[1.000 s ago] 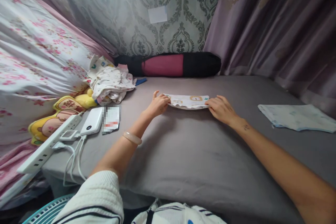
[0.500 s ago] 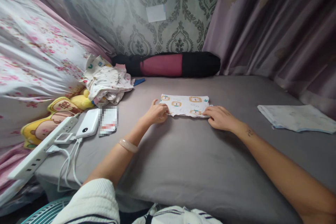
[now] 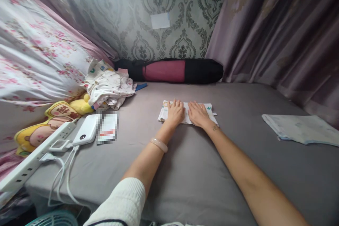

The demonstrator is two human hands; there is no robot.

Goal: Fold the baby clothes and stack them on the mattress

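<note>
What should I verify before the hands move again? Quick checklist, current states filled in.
1. Left hand on the printed cloth: ok, palm down, fingers extended.
2. Right hand on the same cloth: ok, palm down beside the left, a narrow gap between them.
3. Cloth resting on the grey sheet: ok.
4. Cloth edges free of tabs: not ok, a small white tab sticks out at the right.
5. Cloth smooth under the palms: cannot tell, the hands cover it.
6. Power strip apart from the cloth: ok, off to the left.
</note>
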